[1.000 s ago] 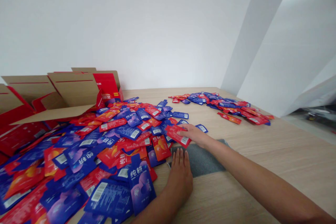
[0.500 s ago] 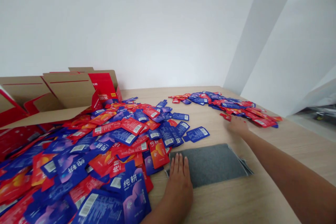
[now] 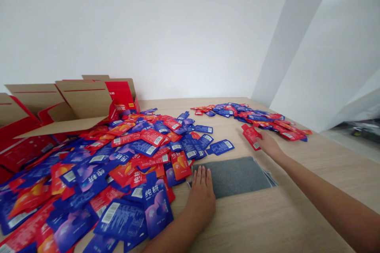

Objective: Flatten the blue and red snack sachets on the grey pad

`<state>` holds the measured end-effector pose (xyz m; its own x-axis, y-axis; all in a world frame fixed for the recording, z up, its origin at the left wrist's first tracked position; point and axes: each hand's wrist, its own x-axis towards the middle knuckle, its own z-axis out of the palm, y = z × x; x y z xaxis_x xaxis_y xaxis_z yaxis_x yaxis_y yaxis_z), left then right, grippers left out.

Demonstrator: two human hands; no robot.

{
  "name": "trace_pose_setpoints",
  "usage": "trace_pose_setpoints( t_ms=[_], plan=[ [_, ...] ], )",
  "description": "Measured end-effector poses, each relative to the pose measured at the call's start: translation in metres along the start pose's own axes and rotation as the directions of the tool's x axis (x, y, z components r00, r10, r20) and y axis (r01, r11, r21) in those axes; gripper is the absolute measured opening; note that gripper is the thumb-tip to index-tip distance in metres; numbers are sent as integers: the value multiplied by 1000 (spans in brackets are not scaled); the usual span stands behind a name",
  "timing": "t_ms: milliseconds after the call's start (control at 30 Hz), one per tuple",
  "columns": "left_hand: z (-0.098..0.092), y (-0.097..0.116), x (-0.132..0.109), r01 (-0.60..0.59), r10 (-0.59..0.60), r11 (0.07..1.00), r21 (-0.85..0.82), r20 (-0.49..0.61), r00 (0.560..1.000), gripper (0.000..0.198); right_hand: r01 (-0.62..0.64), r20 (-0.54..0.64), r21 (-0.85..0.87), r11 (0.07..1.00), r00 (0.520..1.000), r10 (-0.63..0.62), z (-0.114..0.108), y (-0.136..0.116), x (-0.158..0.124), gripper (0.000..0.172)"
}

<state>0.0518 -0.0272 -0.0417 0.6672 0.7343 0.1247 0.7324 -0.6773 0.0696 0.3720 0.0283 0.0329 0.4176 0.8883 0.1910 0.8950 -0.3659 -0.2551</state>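
Note:
My left hand (image 3: 202,195) lies flat with its fingers stretched out over the left end of a folded grey cloth (image 3: 234,176). The cloth rests on the wooden table, its layered edges showing at the right. Beyond the cloth's far right corner, my right hand (image 3: 268,145) grips a red sachet (image 3: 251,136) by its right side, barcode side visible. The sachet appears tilted, just in front of a smaller pile of red and blue sachets (image 3: 267,118). Close to my left hand spreads a large heap of red and blue sachets (image 3: 124,166). A blue sachet (image 3: 221,147) lies beyond the cloth.
Open red cardboard boxes (image 3: 74,102) with brown insides stand at the far left, behind the heap. A white wall (image 3: 184,35) closes off the table's (image 3: 335,174) back edge. Some dark items (image 3: 362,129) show past the table's right side.
My right hand has drawn the red sachet away from the right pile, slightly towards me. My left hand has stayed on the cloth. The view has shifted slightly.

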Motion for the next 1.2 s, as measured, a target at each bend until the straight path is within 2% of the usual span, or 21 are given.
trace_pose_setpoints(
  t_ms=[133,167,200,233,300,400,500,567,633,733,800,900,1067,1133,1200],
  plan=[
    [-7,1,0,7,-7,1000,-15,3,1000,61,37,43,283,959,998,-51,16,-31,-52,37],
    [-8,1,0,5,-5,1000,-16,2,1000,61,52,77,484,874,992,-101,23,-39,-69,38],
    [-9,1,0,3,-3,1000,-16,1,1000,61,60,124,600,798,978,-167,31,-47,-86,41],
    [-9,1,0,1,-2,1000,-16,-2,1000,61,86,162,626,775,958,-238,38,-55,-103,44],
    [-9,1,0,0,0,1000,-14,-5,1000,61,252,97,520,817,932,-349,46,-70,-132,48],
    [-8,0,1,-3,3,1000,-6,-16,1000,60,497,46,259,828,850,-525,45,-91,-158,49],
    [-4,0,1,-4,4,1000,3,-44,999,58,599,161,128,791,774,-612,40,-102,-166,48],
    [0,0,1,5,-4,1000,14,-64,998,58,615,200,80,785,761,-617,40,-97,-163,49],
    [2,0,1,12,-10,1000,26,-75,997,58,597,186,38,802,784,-592,43,-81,-156,49],
    [4,0,1,14,-11,999,33,-64,998,58,531,122,-23,847,843,-524,50,-49,-144,51],
    [4,0,1,10,-9,1000,29,-60,998,58,492,85,-46,870,869,-487,55,-38,-141,52],
    [4,0,2,7,-6,1000,20,-58,998,57,497,71,-23,867,866,-494,60,-49,-147,54],
    [5,0,1,-3,5,1000,18,-84,996,57,624,118,75,778,769,-628,61,-97,-166,53],
    [5,-1,1,0,1,1000,18,-82,997,57,640,131,86,763,752,-646,57,-100,-167,55],
    [3,-1,0,6,-5,1000,18,-64,998,57,638,131,76,766,755,-642,53,-90,-165,58]
  ],
)
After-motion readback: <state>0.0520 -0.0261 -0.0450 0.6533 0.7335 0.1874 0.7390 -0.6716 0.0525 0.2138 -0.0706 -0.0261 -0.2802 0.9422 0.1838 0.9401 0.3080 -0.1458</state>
